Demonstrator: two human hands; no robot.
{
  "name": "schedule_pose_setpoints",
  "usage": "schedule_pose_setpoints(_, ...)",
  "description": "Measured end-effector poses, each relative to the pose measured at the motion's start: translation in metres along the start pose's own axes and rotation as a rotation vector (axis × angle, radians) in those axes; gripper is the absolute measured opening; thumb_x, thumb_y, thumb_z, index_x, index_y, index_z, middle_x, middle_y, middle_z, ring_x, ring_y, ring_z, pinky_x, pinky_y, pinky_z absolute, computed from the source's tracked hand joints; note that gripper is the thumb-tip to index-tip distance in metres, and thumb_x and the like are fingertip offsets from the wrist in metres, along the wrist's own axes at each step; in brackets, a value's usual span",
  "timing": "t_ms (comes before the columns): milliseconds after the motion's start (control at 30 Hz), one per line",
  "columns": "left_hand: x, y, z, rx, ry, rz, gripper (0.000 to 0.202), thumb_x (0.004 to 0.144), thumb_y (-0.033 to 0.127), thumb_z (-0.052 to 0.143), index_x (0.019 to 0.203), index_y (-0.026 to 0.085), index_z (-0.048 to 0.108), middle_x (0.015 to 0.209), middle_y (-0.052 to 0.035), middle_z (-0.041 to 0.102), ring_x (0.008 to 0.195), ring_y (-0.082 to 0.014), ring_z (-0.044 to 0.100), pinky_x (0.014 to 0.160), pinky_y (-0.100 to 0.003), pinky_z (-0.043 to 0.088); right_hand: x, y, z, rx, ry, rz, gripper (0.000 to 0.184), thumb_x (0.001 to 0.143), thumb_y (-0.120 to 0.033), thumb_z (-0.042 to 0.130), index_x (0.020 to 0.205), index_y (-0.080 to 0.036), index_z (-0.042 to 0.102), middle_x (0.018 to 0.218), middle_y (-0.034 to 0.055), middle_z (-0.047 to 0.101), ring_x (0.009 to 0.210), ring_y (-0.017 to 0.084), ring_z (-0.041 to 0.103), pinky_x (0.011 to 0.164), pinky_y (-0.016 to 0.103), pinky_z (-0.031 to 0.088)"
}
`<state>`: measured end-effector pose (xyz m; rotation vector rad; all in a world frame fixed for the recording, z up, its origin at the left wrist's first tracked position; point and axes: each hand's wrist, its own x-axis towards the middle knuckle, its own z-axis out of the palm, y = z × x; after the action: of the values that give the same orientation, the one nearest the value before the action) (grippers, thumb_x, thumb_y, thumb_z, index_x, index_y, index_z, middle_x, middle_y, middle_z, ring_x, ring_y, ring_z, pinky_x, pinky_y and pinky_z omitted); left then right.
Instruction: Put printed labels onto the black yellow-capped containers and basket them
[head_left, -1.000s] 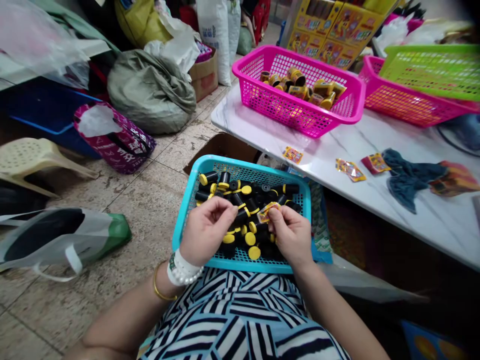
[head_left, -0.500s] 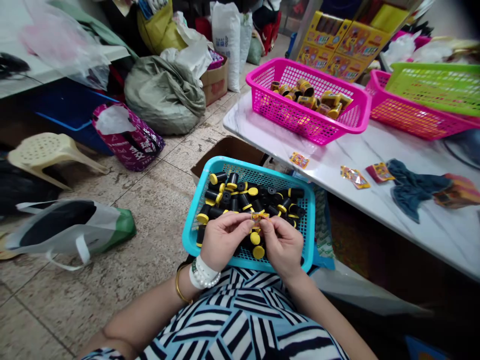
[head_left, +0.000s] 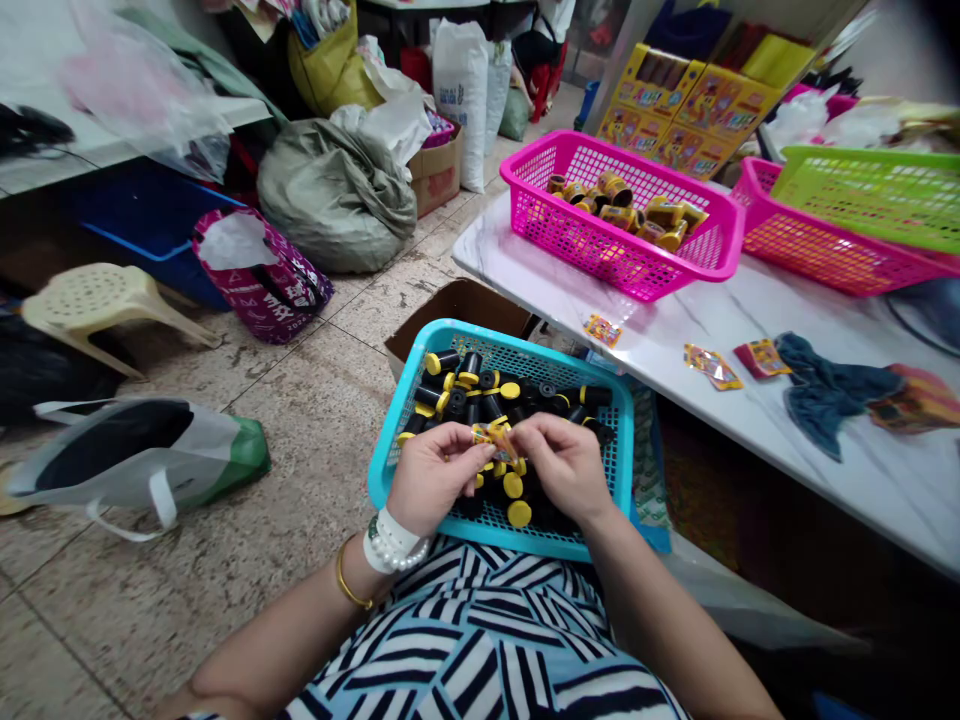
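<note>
A small, shiny yellow-and-orange printed wrapper (head_left: 493, 436) is stretched between my two hands above the blue basket (head_left: 390, 425). My left hand (head_left: 433, 478) is closed, pinching the wrapper's left side between thumb and fingers. At its right end, my right hand (head_left: 568, 468) has its thumb and fingertips pressed together on the wrapper. Below them the basket, resting at my lap, holds many black cylinders with yellow caps (head_left: 519, 513). The cylinders lie in all directions, and my hands hide some of them.
On the white table (head_left: 525, 250) stand a pink basket (head_left: 585, 245) of yellow-wrapped cylinders and another with a green basket (head_left: 870, 195) on it. Printed packets (head_left: 712, 366) and a dark blue cloth (head_left: 829, 390) lie nearer. A cardboard box (head_left: 457, 312) sits behind the blue basket; bags (head_left: 262, 275) stand left.
My hands have moved slightly apart, the left one shifting leftward, and more of the wrapper shows between them. The whole view has shifted a little.
</note>
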<state>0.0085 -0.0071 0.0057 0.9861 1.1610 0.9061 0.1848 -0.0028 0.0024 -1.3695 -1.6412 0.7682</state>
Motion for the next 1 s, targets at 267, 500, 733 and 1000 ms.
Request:
schedule_pose_setpoints(267,0.011,0.012,-0.008,-0.246,-0.11,-0.238,0.034,0.062,0.037,0.086,0.077,0.012,0.069,0.053,0.0032,0.057,0.041,-0.0023,0.037,0.038,-0.016,0.017,0.084,0.03,0.01,-0.915,-0.331,-0.09,0.023,0.078,-0.019,0.064,0.099,-0.012,0.068,0.095,0.0182,0.074,0.092,0.031,0.062,0.083,0.039,0.046)
schedule_pose_setpoints(500,0.022,0.018,-0.017,-0.325,-0.122,-0.236,0.031,0.063,0.035,0.085,0.076,0.013,0.067,0.065,0.0001,0.064,0.04,-0.0007,0.038,0.038,-0.016,0.015,0.055,0.023,-0.014,-0.511,0.036,-0.032,0.039,0.083,-0.028,0.062,0.12,-0.014,0.064,0.107,0.0135,0.07,0.093,0.026,0.064,0.085,0.04,0.052)
schedule_pose_setpoints(733,0.027,0.014,-0.008,-0.337,-0.161,-0.319,0.033,0.064,0.037,0.086,0.071,0.013,0.064,0.047,0.0062,0.049,0.04,-0.0018,0.037,0.037,-0.013,0.016,-0.007,-0.003,-0.037,0.615,0.107,0.299,0.031,0.078,-0.03,0.072,0.109,-0.025,0.071,0.094,0.0039,0.074,0.073,0.018,0.068,0.071,0.035,0.058)
schedule_pose_setpoints(1000,0.027,0.016,0.001,-0.398,-0.233,-0.334,0.031,0.068,0.033,0.085,0.074,0.012,0.063,0.054,0.0063,0.048,0.041,-0.0011,0.039,0.035,-0.011,0.016,-0.017,-0.007,-0.032,0.567,0.125,0.235,0.028,0.081,-0.026,0.073,0.109,-0.026,0.073,0.097,0.0035,0.074,0.083,0.017,0.069,0.074,0.03,0.058)
